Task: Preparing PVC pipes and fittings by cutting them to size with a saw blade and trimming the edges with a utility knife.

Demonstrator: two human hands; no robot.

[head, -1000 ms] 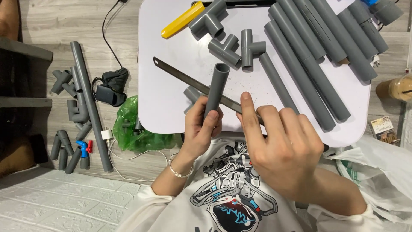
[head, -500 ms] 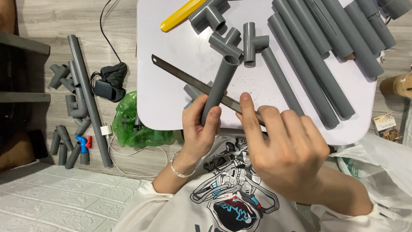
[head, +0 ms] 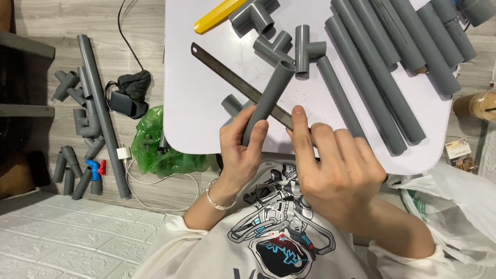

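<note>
The left hand (head: 243, 147) is wrapped around the lower end of a short grey pipe (head: 268, 101), holding it slanted over the white bench (head: 196, 113), its open mouth pointing up and away. Across it runs a thin saw blade (head: 227, 75), lying on the bench beneath the pipe. The right hand (head: 336, 173) is closed over the blade's near end, index finger stretched along it. Just beyond sit grey tee fittings (head: 305, 51), long grey pipes (head: 382, 72) to the right, and a yellow handle (head: 217, 14) at the top.
</note>
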